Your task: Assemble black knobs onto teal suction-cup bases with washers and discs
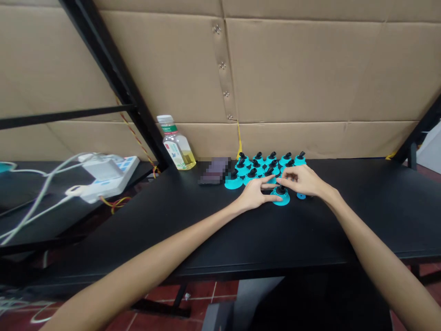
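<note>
A turquoise, round-based piece with a black top (281, 198), resembling a suction cup, stands upright on the black table. My left hand (253, 193) grips its base from the left, the thumb in front and the fingers behind. From the right, my right hand (301, 179) is closed with its fingertips at the black top; whether they pinch it is partly hidden. Just behind my hands stand several similar turquoise pieces (234, 180) in close rows, their black tops tilted. A small blue disc (301, 196) lies under my right hand, mostly covered.
A dark phone-like slab (215, 171), blurred out, lies left of the rows. Beyond it stands a bottle of yellow liquid (179, 149). A white power strip (113, 177) with cables rests on the left surface. Cardboard (310, 73) walls off the back of the table (213, 239).
</note>
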Tool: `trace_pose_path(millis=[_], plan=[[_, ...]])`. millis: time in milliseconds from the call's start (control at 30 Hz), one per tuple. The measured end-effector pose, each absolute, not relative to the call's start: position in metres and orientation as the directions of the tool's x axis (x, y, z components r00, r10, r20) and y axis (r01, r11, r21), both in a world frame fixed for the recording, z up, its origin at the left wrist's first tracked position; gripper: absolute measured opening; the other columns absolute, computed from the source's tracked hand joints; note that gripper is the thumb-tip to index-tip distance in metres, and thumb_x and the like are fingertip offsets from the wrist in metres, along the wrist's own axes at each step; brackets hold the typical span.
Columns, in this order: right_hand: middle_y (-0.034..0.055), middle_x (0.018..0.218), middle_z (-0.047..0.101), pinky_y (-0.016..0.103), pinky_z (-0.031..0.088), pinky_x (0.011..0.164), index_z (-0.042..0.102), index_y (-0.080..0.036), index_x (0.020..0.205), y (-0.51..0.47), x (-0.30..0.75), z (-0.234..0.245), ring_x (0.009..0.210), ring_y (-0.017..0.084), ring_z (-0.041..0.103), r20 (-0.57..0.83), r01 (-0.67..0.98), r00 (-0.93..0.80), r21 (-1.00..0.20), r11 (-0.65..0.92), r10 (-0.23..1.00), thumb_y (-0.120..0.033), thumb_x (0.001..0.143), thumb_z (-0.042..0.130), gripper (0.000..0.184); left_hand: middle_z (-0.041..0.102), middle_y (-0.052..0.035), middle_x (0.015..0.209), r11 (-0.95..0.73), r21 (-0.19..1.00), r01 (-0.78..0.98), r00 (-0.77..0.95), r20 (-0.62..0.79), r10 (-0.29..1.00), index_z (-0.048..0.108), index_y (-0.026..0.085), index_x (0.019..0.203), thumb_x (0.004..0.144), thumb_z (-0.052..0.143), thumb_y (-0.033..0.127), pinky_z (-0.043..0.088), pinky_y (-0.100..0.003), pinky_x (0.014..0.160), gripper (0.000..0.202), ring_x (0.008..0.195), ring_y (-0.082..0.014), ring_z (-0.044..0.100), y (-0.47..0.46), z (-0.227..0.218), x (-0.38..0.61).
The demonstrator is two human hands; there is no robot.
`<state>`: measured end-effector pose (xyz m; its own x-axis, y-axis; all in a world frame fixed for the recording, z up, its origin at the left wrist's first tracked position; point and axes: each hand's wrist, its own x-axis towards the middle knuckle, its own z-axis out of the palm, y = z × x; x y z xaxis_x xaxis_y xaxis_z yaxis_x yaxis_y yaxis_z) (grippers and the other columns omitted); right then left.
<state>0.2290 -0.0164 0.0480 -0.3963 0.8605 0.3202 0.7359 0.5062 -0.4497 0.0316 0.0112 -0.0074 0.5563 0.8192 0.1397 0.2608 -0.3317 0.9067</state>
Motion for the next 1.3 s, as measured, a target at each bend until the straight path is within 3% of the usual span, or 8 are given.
trace_pose_path(millis=[100, 233, 433, 567, 667, 800, 933, 1300], plan=[[0.0005, 0.067, 0.063, 0.022, 0.037, 0.05, 0.069, -0.016, 0.092, -0.016, 0.235, 0.051, 0.048, 0.008, 0.05, 0.178, 0.609, -0.493, -0.629, 0.483, 0.852, -0.038, 0.082, 0.058, 0.026, 0.064, -0.011, 0.124, -0.337, 0.897, 0.285, 0.567, 0.126, 0.814, 0.038, 0.019, 0.145, 0.063, 0.083, 0.041, 0.041, -0.049, 0.105, 0.096, 0.123, -0.0335, 0.055, 0.012, -0.007, 0.031], [0.002, 0.059, 0.064, 0.021, 0.036, 0.043, 0.072, -0.014, 0.095, -0.017, 0.233, 0.051, 0.043, 0.01, 0.054, 0.036, 0.593, -0.495, -0.717, 0.368, 0.868, -0.039, 0.078, 0.064, 0.032, 0.063, -0.0108, 0.126, -0.348, 0.885, 0.31, 0.566, 0.123, 0.815, 0.038, 0.017, 0.145, 0.063, 0.082, 0.042, 0.039, -0.05, 0.107, 0.097, 0.126, -0.0332, 0.052, 0.012, -0.006, 0.03], [0.0009, 0.047, 0.058, 0.022, 0.033, 0.046, 0.071, -0.014, 0.079, -0.018, 0.223, 0.046, 0.041, 0.009, 0.049, 0.116, 0.671, -0.421, -0.627, 0.395, 0.9, -0.044, 0.081, 0.061, 0.032, 0.063, -0.0132, 0.125, -0.338, 0.892, 0.301, 0.55, 0.127, 0.825, 0.039, 0.013, 0.144, 0.062, 0.083, 0.038, 0.042, -0.049, 0.105, 0.096, 0.123, -0.0339, 0.055, 0.013, -0.007, 0.031], [0.0002, 0.057, 0.055, 0.023, 0.029, 0.054, 0.058, -0.016, 0.066, -0.017, 0.216, 0.041, 0.054, 0.01, 0.046, 0.366, 0.768, -0.41, -0.356, 0.532, 0.836, -0.044, 0.082, 0.059, 0.032, 0.067, -0.0162, 0.117, -0.267, 0.936, 0.229, 0.541, 0.106, 0.835, 0.039, 0.008, 0.143, 0.059, 0.085, 0.032, 0.046, -0.048, 0.101, 0.099, 0.118, -0.0352, 0.059, 0.015, -0.004, 0.031], [0.0006, 0.068, 0.055, 0.024, 0.026, 0.057, 0.054, -0.017, 0.071, -0.016, 0.213, 0.039, 0.06, 0.01, 0.043, 0.415, 0.796, -0.439, -0.232, 0.559, 0.797, -0.037, 0.084, 0.054, 0.024, 0.069, -0.0168, 0.113, -0.243, 0.954, 0.173, 0.549, 0.111, 0.828, 0.038, 0.006, 0.143, 0.059, 0.085, 0.031, 0.046, -0.049, 0.101, 0.1, 0.114, -0.0352, 0.062, 0.015, -0.001, 0.032], [-0.0015, 0.067, 0.054, 0.023, 0.028, 0.058, 0.057, -0.017, 0.083, -0.016, 0.212, 0.039, 0.059, 0.01, 0.044, 0.343, 0.755, -0.455, -0.341, 0.56, 0.822, -0.034, 0.084, 0.054, 0.018, 0.072, -0.0142, 0.11, -0.249, 0.956, 0.155, 0.585, 0.114, 0.803, 0.04, 0.009, 0.143, 0.061, 0.084, 0.03, 0.046, -0.049, 0.1, 0.096, 0.111, -0.0341, 0.063, 0.014, -0.001, 0.031], [-0.0034, 0.06, 0.05, 0.022, 0.029, 0.058, 0.057, -0.017, 0.078, -0.015, 0.21, 0.038, 0.056, 0.01, 0.043, 0.319, 0.714, -0.461, -0.42, 0.56, 0.828, -0.026, 0.082, 0.053, 0.011, 0.074, -0.0125, 0.105, -0.269, 0.953, 0.138, 0.608, 0.133, 0.782, 0.044, 0.011, 0.14, 0.062, 0.084, 0.03, 0.048, -0.048, 0.097, 0.09, 0.108, -0.0334, 0.066, 0.016, -0.003, 0.03], [-0.004, 0.052, 0.045, 0.024, 0.024, 0.057, 0.056, -0.018, 0.076, -0.006, 0.202, 0.032, 0.053, 0.01, 0.038, 0.339, 0.791, -0.349, -0.393, 0.468, 0.874, -0.024, 0.078, 0.052, 0.007, 0.075, -0.0117, 0.103, -0.282, 0.95, 0.137, 0.642, 0.132, 0.756, 0.046, 0.013, 0.138, 0.062, 0.085, 0.03, 0.05, -0.046, 0.094, 0.087, 0.109, -0.0336, 0.065, 0.014, -0.001, 0.031]])
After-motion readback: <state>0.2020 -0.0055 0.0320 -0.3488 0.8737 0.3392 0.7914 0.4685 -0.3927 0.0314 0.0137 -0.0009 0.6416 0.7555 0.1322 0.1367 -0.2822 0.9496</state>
